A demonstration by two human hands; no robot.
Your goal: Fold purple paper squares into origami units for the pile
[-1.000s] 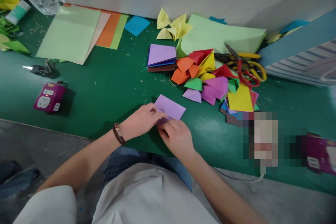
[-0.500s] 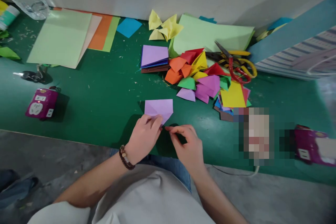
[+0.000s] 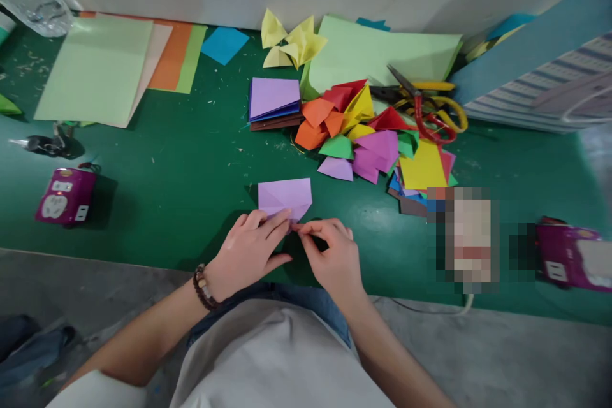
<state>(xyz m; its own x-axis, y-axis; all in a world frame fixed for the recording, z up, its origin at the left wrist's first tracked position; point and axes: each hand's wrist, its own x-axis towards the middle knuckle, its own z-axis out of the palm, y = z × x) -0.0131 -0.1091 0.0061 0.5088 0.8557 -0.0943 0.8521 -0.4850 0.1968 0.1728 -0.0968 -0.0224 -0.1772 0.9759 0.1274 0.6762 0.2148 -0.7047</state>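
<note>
Lilac folded paper [image 3: 284, 197] just above both hands, left hand [image 3: 248, 248] half open, fingertips resting on its lower edge, right hand [image 3: 332, 255] pinching bottom corner, magenta power strip [image 3: 65, 196] label unreadable

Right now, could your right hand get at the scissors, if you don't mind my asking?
Probably yes: the right hand would have to leave the lilac paper and cross the low pile of folded paper lying in front of the scissors.
</note>
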